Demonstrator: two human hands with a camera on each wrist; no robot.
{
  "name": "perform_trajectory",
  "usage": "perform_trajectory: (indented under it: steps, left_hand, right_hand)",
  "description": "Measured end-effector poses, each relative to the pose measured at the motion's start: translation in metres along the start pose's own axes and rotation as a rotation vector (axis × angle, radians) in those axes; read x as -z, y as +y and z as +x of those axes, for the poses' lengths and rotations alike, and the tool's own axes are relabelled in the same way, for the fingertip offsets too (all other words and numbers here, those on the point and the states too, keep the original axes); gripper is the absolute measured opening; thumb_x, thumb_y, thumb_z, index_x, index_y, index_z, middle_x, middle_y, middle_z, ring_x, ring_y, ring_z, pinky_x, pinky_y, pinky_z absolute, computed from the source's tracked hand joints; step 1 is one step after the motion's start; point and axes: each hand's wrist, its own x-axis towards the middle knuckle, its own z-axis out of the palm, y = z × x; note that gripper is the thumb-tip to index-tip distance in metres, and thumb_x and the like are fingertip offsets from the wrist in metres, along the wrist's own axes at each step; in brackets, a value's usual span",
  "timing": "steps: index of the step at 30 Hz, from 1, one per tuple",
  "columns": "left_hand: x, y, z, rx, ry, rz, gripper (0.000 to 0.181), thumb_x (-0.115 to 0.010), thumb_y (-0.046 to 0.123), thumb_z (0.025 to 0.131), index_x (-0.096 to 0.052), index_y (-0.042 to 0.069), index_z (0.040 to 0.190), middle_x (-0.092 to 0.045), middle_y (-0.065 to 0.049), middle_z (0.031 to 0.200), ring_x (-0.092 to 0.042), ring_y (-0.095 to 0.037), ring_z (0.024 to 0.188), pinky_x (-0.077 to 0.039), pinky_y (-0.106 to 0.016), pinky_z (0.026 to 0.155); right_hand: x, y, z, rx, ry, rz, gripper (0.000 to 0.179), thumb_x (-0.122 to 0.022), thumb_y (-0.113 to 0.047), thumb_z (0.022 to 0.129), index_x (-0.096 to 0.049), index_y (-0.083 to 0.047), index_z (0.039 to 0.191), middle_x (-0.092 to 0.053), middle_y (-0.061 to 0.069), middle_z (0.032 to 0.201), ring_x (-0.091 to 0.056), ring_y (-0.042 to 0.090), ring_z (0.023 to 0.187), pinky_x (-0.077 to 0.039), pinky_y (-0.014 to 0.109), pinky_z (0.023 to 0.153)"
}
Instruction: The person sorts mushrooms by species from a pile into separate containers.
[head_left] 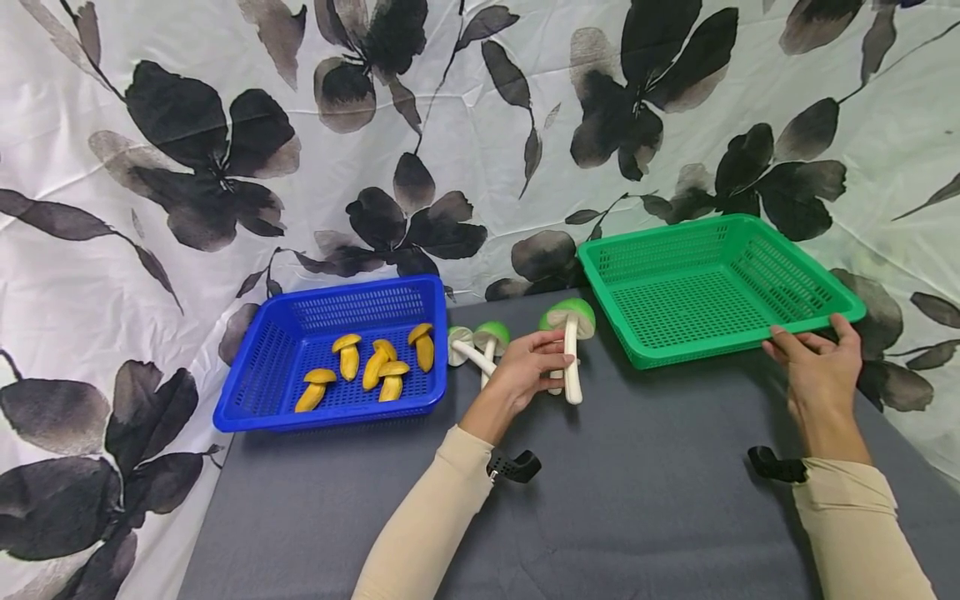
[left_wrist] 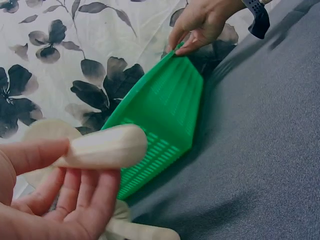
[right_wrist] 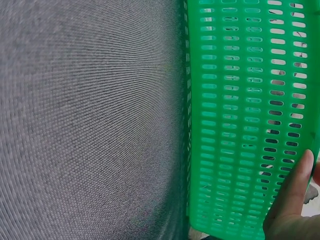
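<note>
My left hand [head_left: 529, 371] pinches a green-capped mushroom [head_left: 572, 354] by its white stem, thumb on one side and fingers on the other. In the left wrist view the stem [left_wrist: 107, 147] points outward past the fingertips. Behind it lies another green-capped mushroom, mostly hidden, its stem [left_wrist: 145, 232] showing below the hand. My right hand [head_left: 821, 371] grips the front right rim of a green basket [head_left: 750, 335], thumb against the outer wall. No mushrooms show inside that basket. Two more green-capped mushrooms [head_left: 492, 335] lie just left of my left hand, their stems crossing.
A blue basket [head_left: 258, 417] stands at the left and holds several yellow mushrooms [head_left: 348, 358]. Grey cloth [head_left: 637, 500] covers the table. A white floral curtain [head_left: 510, 167] hangs close behind both baskets.
</note>
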Motion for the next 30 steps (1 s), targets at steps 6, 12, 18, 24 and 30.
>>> perform_trajectory:
  steps: [6, 12, 18, 24, 30]
  left_hand:
    - [-0.002, 0.003, 0.003, -0.052, -0.042, -0.045, 0.046, -0.067, -0.004, 0.093, -0.061, 0.008, 0.137, -0.066, -0.004, 0.110, -0.066, -0.016, 0.094, -0.058, -0.035, 0.071]
    - [-0.009, 0.008, 0.008, -0.097, -0.056, -0.094, 0.046, -0.066, -0.007, 0.093, -0.060, 0.007, 0.137, -0.065, -0.003, 0.109, -0.068, -0.019, 0.095, -0.058, -0.036, 0.073]
    - [-0.015, 0.014, 0.014, -0.109, -0.053, -0.125, 0.045, -0.066, -0.007, 0.093, -0.061, 0.009, 0.135, -0.065, -0.004, 0.106, -0.069, -0.021, 0.097, -0.060, -0.039, 0.077]
    - [-0.020, 0.020, 0.020, -0.138, -0.053, -0.135, 0.044, -0.067, -0.007, 0.093, -0.061, 0.008, 0.133, -0.066, -0.003, 0.103, -0.068, -0.020, 0.096, -0.060, -0.048, 0.087]
    - [-0.024, 0.026, 0.028, -0.163, -0.043, -0.121, 0.043, -0.067, -0.006, 0.093, -0.063, 0.010, 0.132, -0.065, -0.003, 0.103, -0.068, -0.020, 0.095, -0.062, -0.042, 0.083]
  right_hand:
    - [0.001, -0.002, -0.003, 0.004, -0.002, -0.005, 0.102, -0.074, 0.006, 0.087, -0.013, -0.027, 0.162, -0.047, 0.005, 0.111, -0.070, 0.012, 0.071, -0.060, 0.020, 0.070]
    - [0.001, -0.002, -0.002, -0.004, 0.005, -0.005, 0.103, -0.074, 0.007, 0.086, -0.013, -0.027, 0.162, -0.048, 0.004, 0.110, -0.070, 0.012, 0.067, -0.060, 0.021, 0.069]
    - [0.004, -0.001, 0.000, -0.010, -0.004, 0.020, 0.105, -0.075, 0.008, 0.085, -0.013, -0.028, 0.162, -0.051, 0.004, 0.104, -0.071, 0.014, 0.066, -0.061, 0.022, 0.068]
    - [0.004, -0.003, 0.002, -0.016, -0.020, 0.013, 0.108, -0.075, 0.008, 0.085, -0.010, -0.029, 0.163, -0.053, 0.004, 0.106, -0.072, 0.014, 0.067, -0.061, 0.023, 0.068]
    - [0.002, -0.004, 0.002, -0.021, -0.033, 0.035, 0.111, -0.077, 0.009, 0.083, -0.010, -0.030, 0.163, -0.055, 0.005, 0.106, -0.073, 0.014, 0.069, -0.061, 0.024, 0.068]
